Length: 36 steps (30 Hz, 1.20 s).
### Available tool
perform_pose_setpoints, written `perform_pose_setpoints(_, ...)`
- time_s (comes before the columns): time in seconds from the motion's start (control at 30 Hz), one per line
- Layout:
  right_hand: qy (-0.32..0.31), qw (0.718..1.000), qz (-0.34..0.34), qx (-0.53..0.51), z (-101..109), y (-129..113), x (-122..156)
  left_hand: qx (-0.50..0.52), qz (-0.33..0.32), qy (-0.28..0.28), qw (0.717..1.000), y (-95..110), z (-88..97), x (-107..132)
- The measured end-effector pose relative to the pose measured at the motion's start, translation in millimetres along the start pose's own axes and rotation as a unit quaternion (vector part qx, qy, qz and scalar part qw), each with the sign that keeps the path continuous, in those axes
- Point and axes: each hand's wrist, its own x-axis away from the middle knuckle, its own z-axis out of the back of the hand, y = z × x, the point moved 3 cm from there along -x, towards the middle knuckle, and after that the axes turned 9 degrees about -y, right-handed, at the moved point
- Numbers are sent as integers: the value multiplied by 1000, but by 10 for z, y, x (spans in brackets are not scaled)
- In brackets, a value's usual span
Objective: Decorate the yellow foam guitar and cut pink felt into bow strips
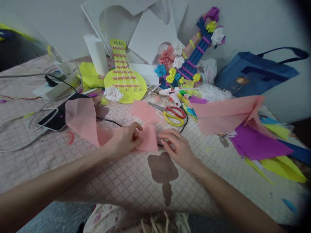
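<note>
A strip of pink crepe paper (148, 137) lies on the table, its loose left end (82, 119) rising over a black phone-like device. My left hand (125, 139) rests on the strip with its fingers curled down against the paper. Just beyond the strip's right edge is my right hand (179, 147), fingers stretched out and thumb apart, with nothing visible in them. A smaller pink paper piece (145, 111) lies behind the strip. Scissors (173, 116) with red and yellow handles rest behind my right hand, near a white glue gun (172, 94).
A yellow paper guitar (125, 81) and a blue one with paper flowers (191, 63) lean at the back. Left are a power strip (54, 85), cables and the black device (57, 116). Right are pink and purple paper sheets (257, 142) and a blue bag (255, 74).
</note>
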Motion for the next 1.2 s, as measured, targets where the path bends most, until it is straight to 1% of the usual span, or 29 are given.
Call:
perform_pose_setpoints(0.13,0,1000,3,8,-11,-5,0,-5,-16,14,1000,8,-51,35)
perform_pose_setpoints(0.23,-7,1000,12,8,-14,-14,1,1,-16,20,1000,5,-63,36)
perform_pose_setpoints(0.3,-26,999,33,13,-19,-29,-1,14,-9,11,1000,-7,-72,26)
perform_pose_setpoints(0.43,-89,992,75,56,-59,-45,-7,34,-9,-5,999,-20,-93,8)
perform_pose_setpoints(0.57,-122,986,57,99,-116,6,2,35,-18,-11,999,-12,-108,10)
perform_pose_setpoints(0.7,-146,983,40,105,-153,56,26,-13,-22,5,1000,11,-105,29)
perform_pose_setpoints(0.87,-173,978,43,111,-151,55,39,-85,-38,33,995,51,-96,59)
perform_pose_setpoints(1.0,-198,971,44,129,-156,37,43,-113,-51,34,992,69,-105,79)
perform_pose_setpoints(1.2,-219,961,43,161,-152,14,70,-134,-65,18,989,92,-133,90)
